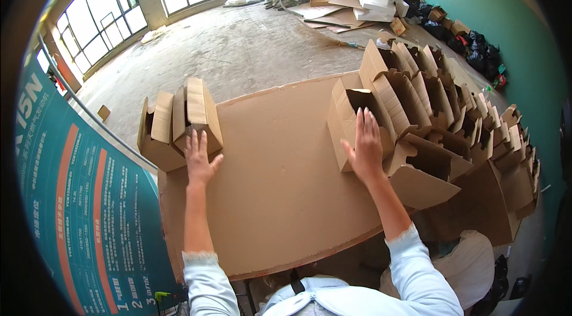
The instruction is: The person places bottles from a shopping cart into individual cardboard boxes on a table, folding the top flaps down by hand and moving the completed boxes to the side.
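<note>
Head view: big flat corrugated cardboard sheet [280, 179] fills frame centre, matte brown, edges bowed by the lens. Left hand [199, 158] left of centre, fingers spread wide, flat against the near face of a small folded cardboard box [196, 110] with open flaps. Right hand [365, 146] right of centre, fingers splayed, palm pressed on an open-top carton [348, 119]. Behind it, a dense row of nested open cartons [453, 113] runs to the right edge. Rough grey concrete floor [238, 48] up top.

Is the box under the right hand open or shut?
Open: the box shows a dark opening with flaps standing up, just beyond the right hand.
</note>
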Available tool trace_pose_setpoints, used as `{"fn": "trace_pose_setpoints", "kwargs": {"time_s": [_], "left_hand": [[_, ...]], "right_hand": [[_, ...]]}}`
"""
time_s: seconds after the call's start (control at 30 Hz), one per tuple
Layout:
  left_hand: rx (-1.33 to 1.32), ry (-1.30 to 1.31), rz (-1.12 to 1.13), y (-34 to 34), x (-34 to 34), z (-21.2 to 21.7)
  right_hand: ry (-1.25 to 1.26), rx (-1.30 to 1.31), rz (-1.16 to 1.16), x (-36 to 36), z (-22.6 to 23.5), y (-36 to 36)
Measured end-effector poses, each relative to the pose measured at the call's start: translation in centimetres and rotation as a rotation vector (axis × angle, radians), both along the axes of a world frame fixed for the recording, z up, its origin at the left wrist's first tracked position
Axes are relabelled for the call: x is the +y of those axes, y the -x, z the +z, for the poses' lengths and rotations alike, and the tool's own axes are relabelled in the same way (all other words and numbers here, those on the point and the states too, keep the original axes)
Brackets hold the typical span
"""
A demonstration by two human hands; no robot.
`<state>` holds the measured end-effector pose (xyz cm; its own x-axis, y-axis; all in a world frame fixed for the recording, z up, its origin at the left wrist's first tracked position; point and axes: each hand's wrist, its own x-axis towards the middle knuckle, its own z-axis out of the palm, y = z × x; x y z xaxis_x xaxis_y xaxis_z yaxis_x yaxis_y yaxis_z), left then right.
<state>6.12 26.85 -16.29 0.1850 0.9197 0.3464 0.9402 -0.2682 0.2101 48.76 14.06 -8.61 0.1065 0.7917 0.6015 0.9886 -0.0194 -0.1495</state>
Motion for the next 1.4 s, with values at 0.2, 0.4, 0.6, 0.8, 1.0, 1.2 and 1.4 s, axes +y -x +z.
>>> {"fn": "trace_pose_setpoints", "kwargs": {"time_s": [0.2, 0.4, 0.6, 0.8, 1.0, 1.2, 1.4], "left_hand": [[-0.292, 0.255, -0.185, -0.7, -18.4, 4.3], [-0.652, 0.126, 0.339, 13.0, -33.7, 1.6], [-0.523, 0.009, 1.060, 29.4, -52.2, -13.1], [-0.070, 0.653, 1.576, 33.7, -65.3, -22.4], [0.161, 0.729, 1.616, 37.9, -70.3, -26.7], [0.154, 0.769, 1.332, 40.5, -69.7, -24.8], [-0.117, 0.486, 1.295, 35.5, -70.5, -22.5]], "right_hand": [[0.507, 0.270, -0.120, 6.0, -1.4, -5.7], [0.662, 0.406, 0.327, 0.7, -0.2, 3.9], [0.647, 0.217, 1.001, -9.2, -0.3, 17.6], [0.675, 0.052, 1.219, -14.3, 0.9, 25.5], [0.679, 0.011, 1.091, -15.5, 1.9, 26.5], [0.761, 0.053, 1.005, -16.9, 2.6, 27.4], [0.786, 0.111, 1.012, -17.6, 3.3, 26.6]]}}
